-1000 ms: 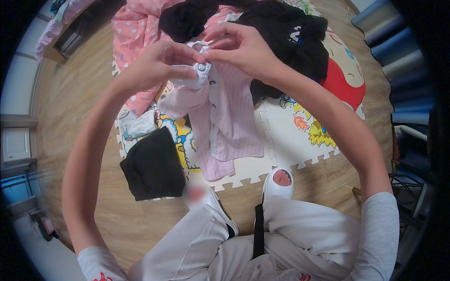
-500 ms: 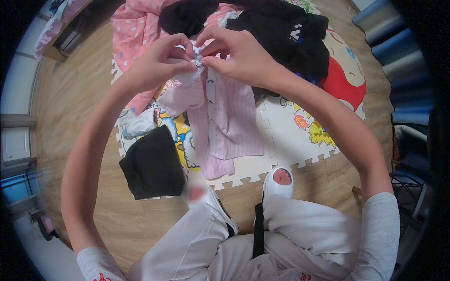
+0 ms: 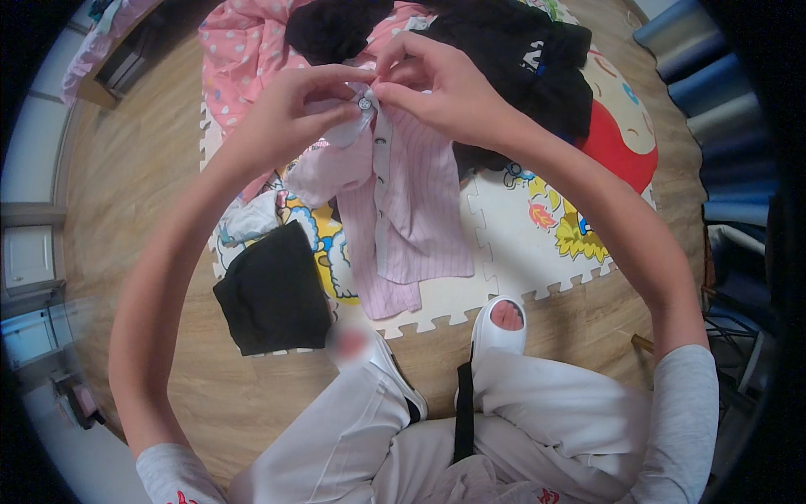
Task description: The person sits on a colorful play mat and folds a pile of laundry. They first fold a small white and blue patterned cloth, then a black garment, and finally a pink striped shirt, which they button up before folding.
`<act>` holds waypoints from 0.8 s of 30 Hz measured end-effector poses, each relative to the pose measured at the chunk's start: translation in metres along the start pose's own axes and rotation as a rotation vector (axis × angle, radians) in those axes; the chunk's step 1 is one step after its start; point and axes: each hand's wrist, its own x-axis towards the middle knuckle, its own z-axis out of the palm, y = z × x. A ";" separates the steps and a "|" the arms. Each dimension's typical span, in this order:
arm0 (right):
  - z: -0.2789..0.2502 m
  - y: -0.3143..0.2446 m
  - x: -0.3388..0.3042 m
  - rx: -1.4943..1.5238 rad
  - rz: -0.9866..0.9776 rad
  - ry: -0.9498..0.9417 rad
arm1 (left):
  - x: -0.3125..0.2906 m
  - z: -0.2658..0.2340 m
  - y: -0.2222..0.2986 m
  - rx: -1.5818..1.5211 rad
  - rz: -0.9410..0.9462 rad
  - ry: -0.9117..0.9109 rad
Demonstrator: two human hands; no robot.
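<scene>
A pink striped button-up shirt (image 3: 424, 227) hangs down from my hands, its lower part lying over the mat. My left hand (image 3: 302, 105) pinches the white collar (image 3: 348, 133), thumb beside a round button (image 3: 365, 104). Just to the right, my right hand (image 3: 441, 88) pinches the collar's edge between thumb and fingers, its fingertips close to the left ones. Below them runs the shirt's placket (image 3: 381, 176), where several buttonholes or buttons show. Part of the collar is hidden behind my fingers.
A folded black garment (image 3: 273, 290) lies front left, beside a crumpled white cloth (image 3: 249, 220). Pink dotted fabric (image 3: 239, 63), a black bundle (image 3: 332, 29) and a black printed garment (image 3: 525, 76) cover the far side of the puzzle mat (image 3: 512, 244). A red cushion (image 3: 613, 147) sits right.
Both hands have shifted slightly right with the collar. The right fingers have moved up a little from the button, which now shows next to the left thumb.
</scene>
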 end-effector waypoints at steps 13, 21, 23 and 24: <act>-0.005 -0.006 -0.002 0.333 0.311 -0.078 | 0.000 0.001 0.011 0.276 0.244 0.017; -0.004 0.003 0.005 0.188 0.196 -0.173 | -0.004 0.009 0.004 0.505 0.418 0.118; 0.002 -0.003 0.004 0.151 0.150 -0.102 | -0.005 0.008 -0.004 0.503 0.458 0.184; 0.004 -0.005 0.003 0.132 0.128 -0.067 | -0.006 0.006 -0.007 0.523 0.472 0.195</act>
